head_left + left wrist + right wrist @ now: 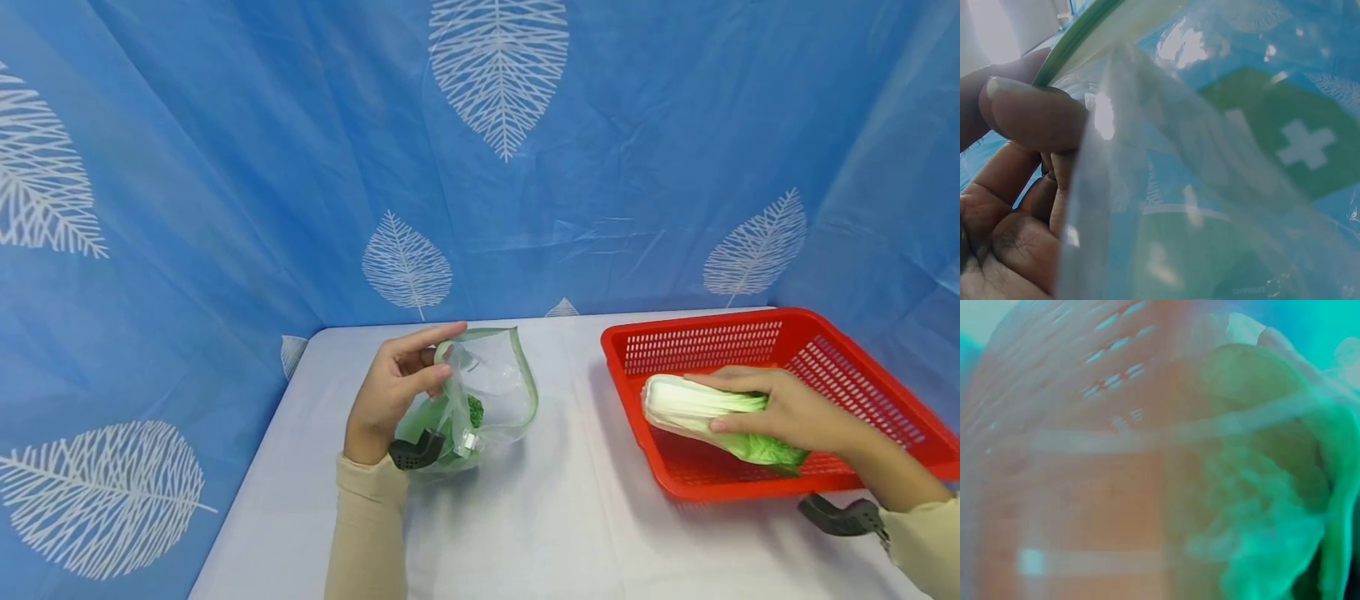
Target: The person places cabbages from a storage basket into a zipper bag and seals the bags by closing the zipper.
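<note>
My left hand pinches the green-edged rim of a clear plastic zip bag between thumb and fingers. The bag's mouth gapes toward the right, and a dark green curly vegetable shows inside its lower part. Printed green patches, one with a white cross, appear on the bag in the left wrist view. On the right, my right hand grips a Chinese cabbage from above, its white stem end pointing left. The cabbage overlaps the red plastic basket; its green leaves look blurred in the right wrist view.
The basket's raised, slotted walls surround the cabbage and right hand in the head view. A white cloth covers the table. Behind and to the left hangs a blue curtain with white leaf prints.
</note>
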`<state>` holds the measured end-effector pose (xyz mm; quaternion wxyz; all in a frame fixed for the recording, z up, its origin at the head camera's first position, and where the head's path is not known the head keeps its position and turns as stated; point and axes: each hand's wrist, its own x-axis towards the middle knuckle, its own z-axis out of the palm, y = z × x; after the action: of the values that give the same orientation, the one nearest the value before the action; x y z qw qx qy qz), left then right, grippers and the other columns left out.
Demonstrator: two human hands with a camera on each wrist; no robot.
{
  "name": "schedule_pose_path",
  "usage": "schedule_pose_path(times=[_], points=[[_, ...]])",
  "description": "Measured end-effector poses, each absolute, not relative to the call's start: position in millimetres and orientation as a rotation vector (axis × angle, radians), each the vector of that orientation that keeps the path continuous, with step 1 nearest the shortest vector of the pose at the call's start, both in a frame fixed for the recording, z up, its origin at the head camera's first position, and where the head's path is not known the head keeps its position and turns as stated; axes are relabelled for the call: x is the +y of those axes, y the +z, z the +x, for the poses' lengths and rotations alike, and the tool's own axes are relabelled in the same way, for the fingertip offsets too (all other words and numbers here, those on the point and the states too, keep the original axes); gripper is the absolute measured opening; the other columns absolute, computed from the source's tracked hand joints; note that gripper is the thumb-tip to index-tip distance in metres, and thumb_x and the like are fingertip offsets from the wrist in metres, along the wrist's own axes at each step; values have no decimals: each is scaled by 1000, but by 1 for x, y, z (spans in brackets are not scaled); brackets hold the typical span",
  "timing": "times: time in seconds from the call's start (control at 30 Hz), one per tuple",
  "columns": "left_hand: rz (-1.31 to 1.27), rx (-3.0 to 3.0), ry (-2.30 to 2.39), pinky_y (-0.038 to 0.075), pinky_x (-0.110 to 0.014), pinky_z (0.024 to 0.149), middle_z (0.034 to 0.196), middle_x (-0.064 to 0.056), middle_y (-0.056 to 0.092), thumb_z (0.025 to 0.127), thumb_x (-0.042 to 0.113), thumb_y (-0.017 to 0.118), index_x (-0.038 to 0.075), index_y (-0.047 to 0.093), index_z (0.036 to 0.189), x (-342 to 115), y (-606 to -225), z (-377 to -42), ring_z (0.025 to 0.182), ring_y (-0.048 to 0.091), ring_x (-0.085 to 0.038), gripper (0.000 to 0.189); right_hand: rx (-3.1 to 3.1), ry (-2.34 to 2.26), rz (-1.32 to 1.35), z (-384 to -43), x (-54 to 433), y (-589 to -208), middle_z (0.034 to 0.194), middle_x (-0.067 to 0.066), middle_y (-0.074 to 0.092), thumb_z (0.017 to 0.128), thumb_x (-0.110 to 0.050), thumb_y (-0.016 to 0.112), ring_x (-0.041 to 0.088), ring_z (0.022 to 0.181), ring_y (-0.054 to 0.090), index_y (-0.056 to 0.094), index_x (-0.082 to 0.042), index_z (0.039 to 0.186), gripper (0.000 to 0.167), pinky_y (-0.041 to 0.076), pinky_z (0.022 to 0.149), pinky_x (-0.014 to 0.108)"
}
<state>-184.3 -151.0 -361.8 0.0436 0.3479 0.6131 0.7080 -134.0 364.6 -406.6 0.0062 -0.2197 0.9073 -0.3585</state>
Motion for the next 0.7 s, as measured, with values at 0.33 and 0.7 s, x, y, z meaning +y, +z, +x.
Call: schedule_pose_path(times=[0.33, 0.7], points=[[1080, 1860, 2173, 49, -28, 60, 141, -13, 60, 98, 4, 67, 3, 58, 145, -155, -360, -186, 63, 49, -16, 48, 2878, -1114, -754, -133, 350, -374, 125, -19, 61, 81, -12, 87, 9, 90, 60, 67, -19, 139, 62, 54, 57, 30], [1062, 1871, 2186, 49, -28, 60, 134, -6, 64, 97, 5, 68, 3, 58, 144, -157, -358, -183, 63, 49, -16, 48, 2821, -1164, -875, -128, 314, -354, 124, -11, 65, 81, -10, 87, 11, 89, 61, 66, -21, 141, 64, 55, 59, 30]])
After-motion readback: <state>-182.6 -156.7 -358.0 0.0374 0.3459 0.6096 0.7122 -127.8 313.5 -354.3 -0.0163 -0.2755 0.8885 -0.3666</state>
